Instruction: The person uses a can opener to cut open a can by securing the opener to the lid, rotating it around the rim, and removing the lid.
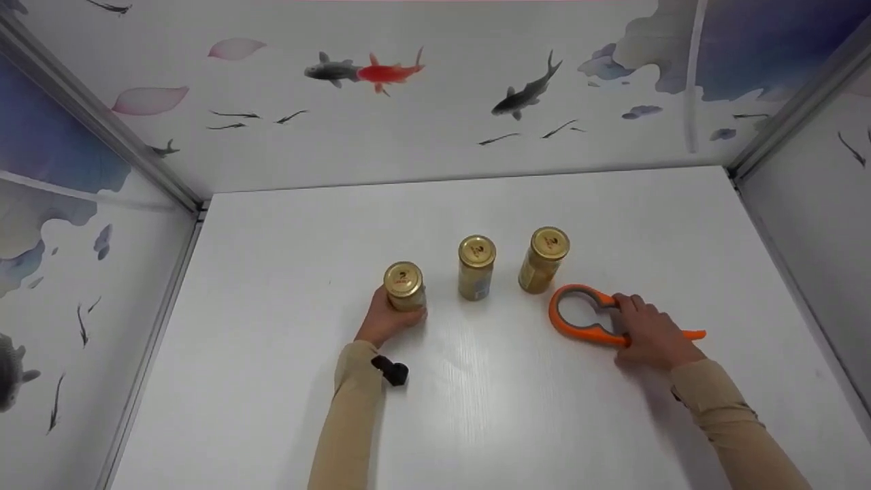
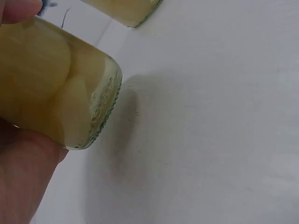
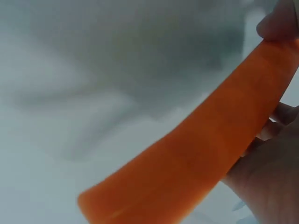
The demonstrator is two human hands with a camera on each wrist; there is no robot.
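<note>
My left hand [image 1: 385, 321] grips a glass jar [image 1: 404, 280] with a gold lid, left of two similar jars. Pale rounded pieces in liquid show through its glass in the left wrist view, and a shadow lies on the table by its base. At the right, my right hand [image 1: 654, 335] holds an orange jar opener [image 1: 576, 329] by its handles. The opener's grey-lined loop points left, toward the jars. One broad orange handle [image 3: 201, 140] fills much of the right wrist view, with the thumb on its edge.
A middle jar [image 1: 475, 269] and a right jar [image 1: 544, 262], both gold-lidded, stand on the white table [image 1: 272, 272]. The right one is close behind the opener's loop. Panels painted with fish [image 1: 391, 71] enclose the table at the back and both sides.
</note>
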